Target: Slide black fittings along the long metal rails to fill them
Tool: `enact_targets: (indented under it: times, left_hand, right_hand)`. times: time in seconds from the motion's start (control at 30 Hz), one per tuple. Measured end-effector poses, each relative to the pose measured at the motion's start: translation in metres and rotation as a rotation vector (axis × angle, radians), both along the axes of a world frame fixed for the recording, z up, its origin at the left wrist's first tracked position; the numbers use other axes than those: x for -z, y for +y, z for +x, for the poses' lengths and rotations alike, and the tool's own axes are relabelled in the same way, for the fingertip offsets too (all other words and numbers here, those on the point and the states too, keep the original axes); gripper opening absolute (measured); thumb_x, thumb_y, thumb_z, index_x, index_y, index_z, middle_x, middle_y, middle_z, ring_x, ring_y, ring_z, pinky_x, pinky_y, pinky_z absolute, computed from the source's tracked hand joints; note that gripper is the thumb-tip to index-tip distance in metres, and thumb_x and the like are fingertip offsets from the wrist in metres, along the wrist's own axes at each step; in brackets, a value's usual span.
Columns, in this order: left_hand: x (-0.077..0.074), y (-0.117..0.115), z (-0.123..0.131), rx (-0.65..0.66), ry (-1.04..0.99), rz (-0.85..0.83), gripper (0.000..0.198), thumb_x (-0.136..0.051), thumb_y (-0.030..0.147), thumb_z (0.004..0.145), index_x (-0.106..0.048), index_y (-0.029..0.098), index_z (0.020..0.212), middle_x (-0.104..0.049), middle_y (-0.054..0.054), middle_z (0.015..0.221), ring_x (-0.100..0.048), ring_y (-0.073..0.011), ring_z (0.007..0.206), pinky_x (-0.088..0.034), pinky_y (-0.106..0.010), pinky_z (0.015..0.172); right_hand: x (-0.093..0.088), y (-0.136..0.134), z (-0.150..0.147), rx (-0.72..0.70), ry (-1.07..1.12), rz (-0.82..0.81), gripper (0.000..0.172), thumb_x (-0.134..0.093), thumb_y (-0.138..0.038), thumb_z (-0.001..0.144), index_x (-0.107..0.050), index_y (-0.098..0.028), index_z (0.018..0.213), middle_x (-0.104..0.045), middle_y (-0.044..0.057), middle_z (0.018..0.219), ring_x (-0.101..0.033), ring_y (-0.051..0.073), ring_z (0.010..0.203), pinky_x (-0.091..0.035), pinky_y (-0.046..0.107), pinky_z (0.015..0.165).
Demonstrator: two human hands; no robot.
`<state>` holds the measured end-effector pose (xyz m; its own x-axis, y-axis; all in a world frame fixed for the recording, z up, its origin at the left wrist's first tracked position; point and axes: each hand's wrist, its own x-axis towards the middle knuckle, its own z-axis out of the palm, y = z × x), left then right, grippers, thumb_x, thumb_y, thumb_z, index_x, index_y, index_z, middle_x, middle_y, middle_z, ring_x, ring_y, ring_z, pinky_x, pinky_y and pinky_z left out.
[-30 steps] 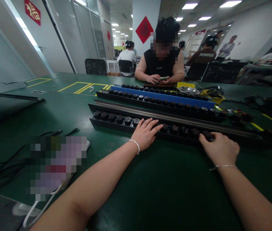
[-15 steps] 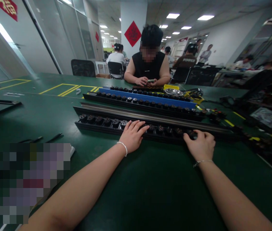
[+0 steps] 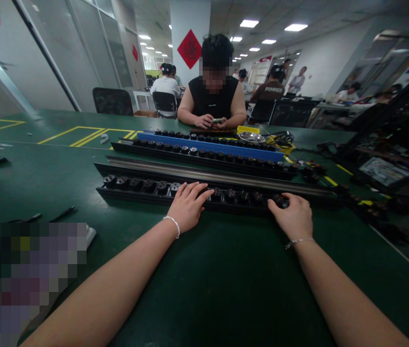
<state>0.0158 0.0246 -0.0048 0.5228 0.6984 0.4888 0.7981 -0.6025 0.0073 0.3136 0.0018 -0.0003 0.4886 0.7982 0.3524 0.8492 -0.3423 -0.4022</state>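
Note:
A long black rail [image 3: 143, 189] with a row of dark round sockets lies across the green table in front of me. My left hand [image 3: 187, 206] rests flat on the rail's middle, fingers stretched out over the sockets. Further right along the same rail, my right hand [image 3: 293, 217] has its fingers curled over one black socket [image 3: 278, 199]. Both wrists wear thin bracelets.
Behind the near rail lie a grey metal strip [image 3: 204, 174], another black socket rail [image 3: 175, 153] and a blue one [image 3: 211, 144]. A person in black [image 3: 212, 99] sits opposite holding a phone. A metal bowl [image 3: 251, 137], cables and black equipment [image 3: 381, 168] fill the right side.
The view has swung to the right, so everything sits further left in the picture. My hands stay on the same rail, the right one having moved slightly left along it.

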Motion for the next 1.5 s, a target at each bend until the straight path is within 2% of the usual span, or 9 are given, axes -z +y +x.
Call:
enact_targets:
  times: [0.57,0.7,0.8,0.87,1.07,1.33,1.5]
  left_hand:
    - [0.002,0.001,-0.002,0.018,-0.005,0.043,0.055,-0.053,0.014,0.078,-0.043,0.026,0.130,-0.043,-0.006,0.138,-0.031,-0.0264,0.130,-0.022,-0.051,0.108]
    - [-0.002,-0.005,0.001,0.069,-0.040,0.107,0.048,-0.048,0.012,0.080,-0.049,0.025,0.126,-0.048,-0.006,0.133,-0.036,-0.0269,0.126,-0.029,-0.051,0.104]
    - [-0.004,-0.012,0.005,0.185,-0.025,0.071,0.042,-0.044,0.013,0.082,-0.052,0.023,0.123,-0.054,-0.007,0.125,-0.046,-0.0241,0.115,-0.037,-0.044,0.097]
    - [-0.004,-0.014,0.008,0.215,-0.009,0.028,0.043,-0.044,0.014,0.083,-0.050,0.020,0.124,-0.055,-0.007,0.123,-0.047,-0.0228,0.112,-0.039,-0.041,0.096]
    - [-0.001,-0.014,0.009,0.212,0.007,-0.051,0.047,-0.049,0.015,0.080,-0.046,0.020,0.127,-0.051,-0.007,0.127,-0.047,-0.0216,0.114,-0.037,-0.040,0.097]
    - [-0.002,-0.013,0.008,0.213,-0.010,-0.052,0.046,-0.048,0.014,0.080,-0.047,0.020,0.126,-0.050,-0.008,0.127,-0.047,-0.0226,0.114,-0.038,-0.041,0.096]
    - [-0.001,-0.012,0.007,0.216,-0.030,-0.046,0.044,-0.049,0.013,0.079,-0.049,0.019,0.123,-0.053,-0.009,0.119,-0.049,-0.0223,0.111,-0.041,-0.040,0.093]
  right_hand:
    - [-0.006,-0.003,-0.001,0.006,0.078,-0.012,0.051,-0.051,-0.049,0.071,-0.057,-0.019,0.112,-0.047,0.012,0.117,-0.048,0.027,0.107,-0.039,0.039,0.092]
    - [-0.009,-0.004,0.000,0.007,0.085,-0.063,0.055,-0.050,-0.053,0.071,-0.055,-0.019,0.115,-0.045,0.012,0.120,-0.049,0.028,0.107,-0.040,0.039,0.091]
    - [-0.011,-0.005,0.000,0.041,0.101,-0.096,0.061,-0.049,-0.056,0.070,-0.052,-0.020,0.119,-0.043,0.013,0.121,-0.048,0.030,0.109,-0.040,0.040,0.091]
    - [-0.012,-0.005,0.000,0.056,0.123,-0.122,0.063,-0.048,-0.057,0.070,-0.050,-0.020,0.121,-0.044,0.014,0.121,-0.050,0.031,0.107,-0.041,0.041,0.089]
    - [-0.012,-0.004,0.000,0.043,0.132,-0.092,0.060,-0.050,-0.054,0.070,-0.051,-0.019,0.118,-0.047,0.014,0.117,-0.051,0.027,0.104,-0.042,0.038,0.087]
    - [-0.015,-0.004,0.001,0.057,0.152,-0.107,0.059,-0.050,-0.053,0.070,-0.050,-0.019,0.119,-0.047,0.013,0.117,-0.053,0.025,0.099,-0.043,0.036,0.084]
    - [-0.014,-0.003,0.004,0.057,0.150,-0.094,0.058,-0.050,-0.051,0.070,-0.051,-0.019,0.118,-0.048,0.013,0.115,-0.053,0.025,0.099,-0.043,0.035,0.083]
